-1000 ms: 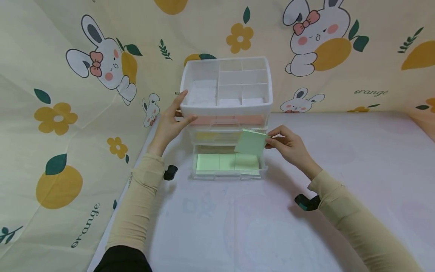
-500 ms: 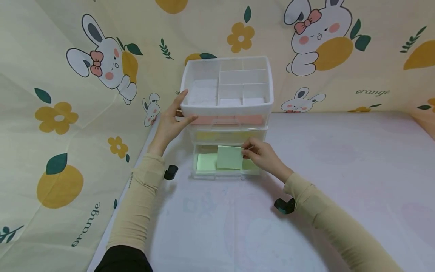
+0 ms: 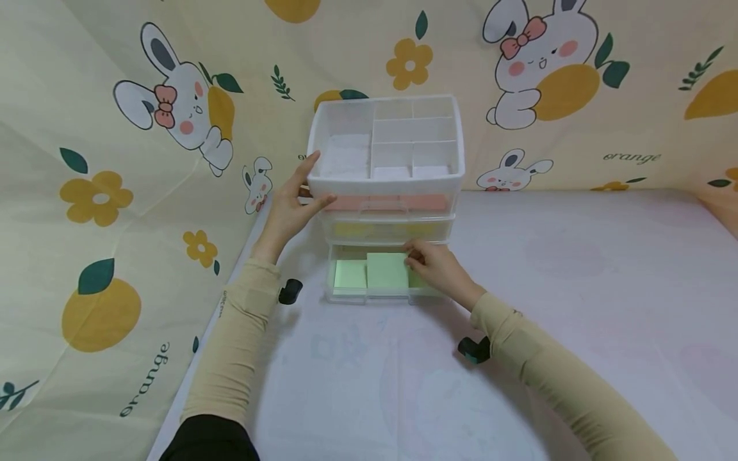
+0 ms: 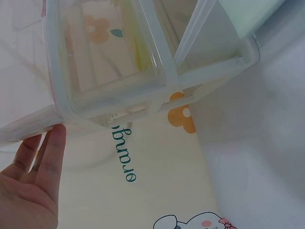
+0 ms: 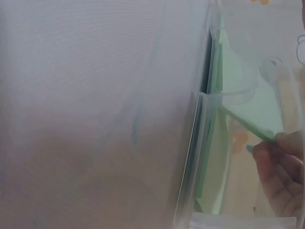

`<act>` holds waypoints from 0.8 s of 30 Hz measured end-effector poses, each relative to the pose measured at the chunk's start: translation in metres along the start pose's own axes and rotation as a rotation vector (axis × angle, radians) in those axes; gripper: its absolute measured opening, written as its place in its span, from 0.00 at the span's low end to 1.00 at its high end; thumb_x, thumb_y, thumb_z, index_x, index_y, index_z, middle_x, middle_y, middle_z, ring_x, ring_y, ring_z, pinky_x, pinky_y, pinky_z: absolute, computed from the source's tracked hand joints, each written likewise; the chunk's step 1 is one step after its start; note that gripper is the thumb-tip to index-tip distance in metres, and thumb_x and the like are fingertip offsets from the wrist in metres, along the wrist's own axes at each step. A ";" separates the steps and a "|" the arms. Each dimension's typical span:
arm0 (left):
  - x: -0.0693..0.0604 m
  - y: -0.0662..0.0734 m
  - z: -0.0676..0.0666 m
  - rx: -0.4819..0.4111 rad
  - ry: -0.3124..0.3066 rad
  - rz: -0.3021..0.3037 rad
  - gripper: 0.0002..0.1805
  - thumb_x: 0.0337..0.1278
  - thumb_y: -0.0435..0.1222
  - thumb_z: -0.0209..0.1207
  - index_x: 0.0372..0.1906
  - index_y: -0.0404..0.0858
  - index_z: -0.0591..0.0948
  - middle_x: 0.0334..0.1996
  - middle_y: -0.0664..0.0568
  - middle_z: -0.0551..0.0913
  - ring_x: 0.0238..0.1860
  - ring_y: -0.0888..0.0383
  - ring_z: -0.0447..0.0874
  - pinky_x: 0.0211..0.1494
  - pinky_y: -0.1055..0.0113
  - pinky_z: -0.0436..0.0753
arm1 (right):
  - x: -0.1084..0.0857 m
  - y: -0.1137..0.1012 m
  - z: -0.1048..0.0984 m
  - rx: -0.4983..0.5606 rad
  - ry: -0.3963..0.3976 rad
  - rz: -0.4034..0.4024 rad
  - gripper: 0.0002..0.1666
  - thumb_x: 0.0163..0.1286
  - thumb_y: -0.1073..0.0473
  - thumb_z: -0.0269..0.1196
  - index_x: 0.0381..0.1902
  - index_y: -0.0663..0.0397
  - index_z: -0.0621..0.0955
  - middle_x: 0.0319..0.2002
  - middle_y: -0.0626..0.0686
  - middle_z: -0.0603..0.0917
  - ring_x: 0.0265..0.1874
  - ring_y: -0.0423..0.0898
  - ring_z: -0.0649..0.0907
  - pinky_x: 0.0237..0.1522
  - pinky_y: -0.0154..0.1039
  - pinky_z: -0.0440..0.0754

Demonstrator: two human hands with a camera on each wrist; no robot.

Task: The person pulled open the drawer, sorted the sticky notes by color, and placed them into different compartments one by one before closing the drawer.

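Note:
A white drawer organizer [image 3: 383, 187] stands on the table, its lowest clear drawer [image 3: 346, 299] pulled out. In the head view my left hand [image 3: 284, 214] rests on the organizer's left front corner, thumb on the front and fingers at the side. The left wrist view shows the straight fingers of my left hand [image 4: 35, 186] touching the side. My right hand [image 3: 441, 269] pinches the right edge of a pale green sticky note pad [image 3: 386, 272] in the drawer's middle. Another green pad [image 3: 350, 275] lies left of it; green paper to the right is partly behind my hand.
The organizer's top tray [image 3: 343, 147] has divided compartments. Above the pulled-out drawer, a drawer with pink contents [image 3: 375, 203] and one with yellow contents [image 3: 352, 229] are closed. A white cloth [image 3: 346, 384] covers the table; a rabbit-patterned cloth [image 3: 357, 51] hangs behind.
My right hand has carried the green sticky note pad left and down from the drawer's right side into its middle. My left hand has stayed on the organizer's corner.

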State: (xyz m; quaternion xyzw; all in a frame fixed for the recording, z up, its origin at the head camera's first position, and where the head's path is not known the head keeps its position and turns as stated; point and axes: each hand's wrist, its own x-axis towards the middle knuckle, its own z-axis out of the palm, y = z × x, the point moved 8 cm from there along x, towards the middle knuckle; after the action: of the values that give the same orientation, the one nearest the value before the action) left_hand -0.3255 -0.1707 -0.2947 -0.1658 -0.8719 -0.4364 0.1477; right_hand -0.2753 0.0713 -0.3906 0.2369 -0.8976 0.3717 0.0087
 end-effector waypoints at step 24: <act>-0.001 -0.001 0.000 -0.012 -0.004 -0.011 0.42 0.50 0.47 0.65 0.68 0.69 0.57 0.61 0.47 0.73 0.43 0.49 0.80 0.47 0.57 0.81 | -0.016 -0.014 -0.007 0.140 -0.044 0.065 0.12 0.66 0.52 0.60 0.42 0.53 0.82 0.33 0.53 0.86 0.30 0.48 0.83 0.33 0.36 0.80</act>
State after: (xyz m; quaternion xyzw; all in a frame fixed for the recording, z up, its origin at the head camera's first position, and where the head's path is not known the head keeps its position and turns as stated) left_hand -0.3253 -0.1716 -0.2956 -0.1626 -0.8704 -0.4423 0.1425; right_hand -0.2558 0.0745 -0.3791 0.2159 -0.8766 0.4283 -0.0395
